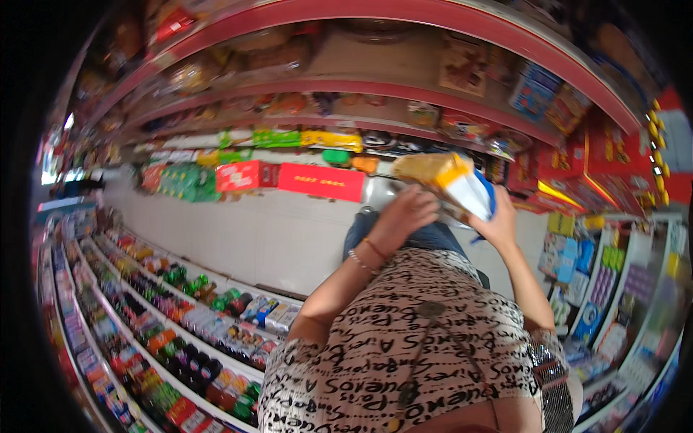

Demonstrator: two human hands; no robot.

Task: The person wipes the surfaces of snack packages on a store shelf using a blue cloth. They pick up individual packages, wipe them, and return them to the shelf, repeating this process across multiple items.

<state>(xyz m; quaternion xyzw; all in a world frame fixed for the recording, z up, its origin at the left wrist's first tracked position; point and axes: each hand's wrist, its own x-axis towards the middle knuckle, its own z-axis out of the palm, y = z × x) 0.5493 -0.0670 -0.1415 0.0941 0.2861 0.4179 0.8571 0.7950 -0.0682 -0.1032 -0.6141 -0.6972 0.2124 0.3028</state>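
Observation:
My right hand (pixel 498 216) is closed on one end of a packaged item (pixel 457 178) with yellow, white and blue parts and a tan, see-through section. The package is tilted, and motion blurs its details. Just left of it, my left hand (pixel 414 208) is raised with fingers curled, near the lower edge of the package; whether it touches is not plain. A red band and a beaded bracelet circle the left wrist. Both hands are above my legs, before the shelves.
Red-edged shelves (pixel 379 86) of packaged goods rise ahead. Red boxes (pixel 322 181) and green bottles (pixel 189 181) stand on the floor by them. Behind on the left are shelves of bottled drinks (pixel 200 368); more stocked shelves (pixel 601 281) stand at right. Pale floor (pixel 243 233) lies between.

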